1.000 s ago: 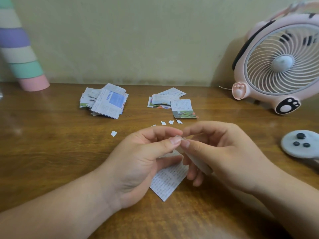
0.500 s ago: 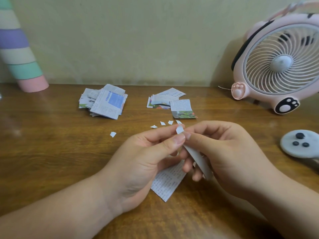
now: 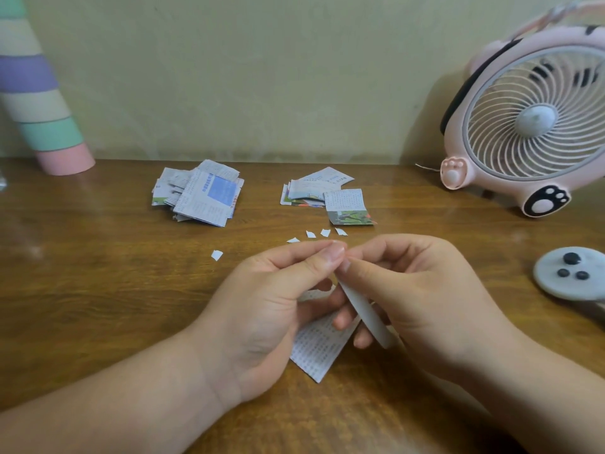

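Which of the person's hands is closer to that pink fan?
The right hand: the pink fan stands beyond it, further right. The left hand is farther off, on the right hand's other side. Both pinch the folded paper.

Light soft, even. The fan (image 3: 537,126) shadows the wall (image 3: 422,119) to its left. Table (image 3: 32,252) far left of it glares faintly; edges bowed.

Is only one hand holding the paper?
No, the left hand and the right hand both pinch the paper near its top, fingertips close together.
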`<state>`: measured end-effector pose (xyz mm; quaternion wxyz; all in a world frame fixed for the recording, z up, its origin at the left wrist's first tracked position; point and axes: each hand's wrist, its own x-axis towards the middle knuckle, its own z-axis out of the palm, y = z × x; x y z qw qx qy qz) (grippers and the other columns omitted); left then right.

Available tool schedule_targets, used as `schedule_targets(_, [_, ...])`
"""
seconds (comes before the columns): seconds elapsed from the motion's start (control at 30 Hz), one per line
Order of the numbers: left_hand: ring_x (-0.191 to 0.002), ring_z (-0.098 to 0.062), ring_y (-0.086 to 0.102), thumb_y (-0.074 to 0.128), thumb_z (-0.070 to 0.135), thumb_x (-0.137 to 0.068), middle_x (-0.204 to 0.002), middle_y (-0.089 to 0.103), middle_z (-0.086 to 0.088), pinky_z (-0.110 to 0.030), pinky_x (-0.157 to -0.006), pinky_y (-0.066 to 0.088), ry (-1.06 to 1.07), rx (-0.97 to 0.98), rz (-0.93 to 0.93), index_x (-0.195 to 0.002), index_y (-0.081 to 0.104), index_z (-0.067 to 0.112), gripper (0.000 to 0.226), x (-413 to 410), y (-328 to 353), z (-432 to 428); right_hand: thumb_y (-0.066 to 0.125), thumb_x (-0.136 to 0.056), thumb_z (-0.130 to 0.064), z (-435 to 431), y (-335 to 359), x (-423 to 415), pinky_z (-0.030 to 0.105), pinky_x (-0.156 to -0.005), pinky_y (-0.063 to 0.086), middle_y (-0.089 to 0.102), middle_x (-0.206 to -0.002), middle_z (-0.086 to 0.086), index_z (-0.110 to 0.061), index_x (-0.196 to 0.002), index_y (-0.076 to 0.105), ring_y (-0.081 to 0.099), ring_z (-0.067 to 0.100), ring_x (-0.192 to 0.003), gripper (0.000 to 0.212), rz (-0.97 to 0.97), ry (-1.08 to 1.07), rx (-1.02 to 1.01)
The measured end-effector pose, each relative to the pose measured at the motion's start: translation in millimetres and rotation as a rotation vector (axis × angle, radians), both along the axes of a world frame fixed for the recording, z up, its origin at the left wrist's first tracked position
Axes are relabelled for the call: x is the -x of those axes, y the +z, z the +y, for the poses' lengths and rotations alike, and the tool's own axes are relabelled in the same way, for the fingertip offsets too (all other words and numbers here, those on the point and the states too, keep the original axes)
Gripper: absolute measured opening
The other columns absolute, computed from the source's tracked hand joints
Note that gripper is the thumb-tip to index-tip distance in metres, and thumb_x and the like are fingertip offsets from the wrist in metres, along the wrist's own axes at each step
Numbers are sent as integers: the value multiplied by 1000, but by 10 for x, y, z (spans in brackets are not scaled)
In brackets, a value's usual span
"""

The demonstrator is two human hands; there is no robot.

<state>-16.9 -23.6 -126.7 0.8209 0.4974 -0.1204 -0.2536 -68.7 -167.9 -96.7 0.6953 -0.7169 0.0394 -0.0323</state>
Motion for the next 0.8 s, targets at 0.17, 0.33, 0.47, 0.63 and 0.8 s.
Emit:
schedule_targets(0.17, [-67,-27,63,72,14,-75,-91,70,-23,-33,-56,53,66,37,100,-92,75,1,22,41,22,-46,75,-87,-22,90,-21,26,32,-46,53,71,-57,9,-10,-72,69,70,26,-51,20,-53,-144,273])
schedule_targets(0.33, [-86,-27,70,71,12,-72,-99,71,-25,-32,-67,60,92,60,183,-106,71,-7,39,19,14,-41,71,-83,-27,153,-97,6,32,-46,47,63,-53,-4,-15,-62,65,57,13,-50,25,-352,-256,826])
schedule_targets(0.47, [-84,-26,71,72,13,-69,-97,71,-22,-31,-67,61,111,29,226,-103,72,-6,39,30,39,-43,65,-77,-27,133,-115,9,33,-40,44,52,-48,-5,-16,-59,55,49,14,-43,24,-500,-275,1005])
schedule_targets(0.63, [-52,-15,57,75,18,-68,-69,57,-6,-25,-43,51,203,-5,323,-86,72,9,21,-9,172,-26,70,-79,-31,314,-277,20,29,-55,51,58,-65,-4,-19,-73,61,58,11,-56,17,-386,-27,1290])
schedule_targets(0.8, [-78,-16,63,74,22,-76,-81,67,-8,-42,-86,61,138,-81,152,-93,77,2,26,46,52,-52,67,-84,-26,-152,31,38,31,-49,47,58,-56,-8,-21,-73,67,54,13,-53,11,-499,-221,1056])
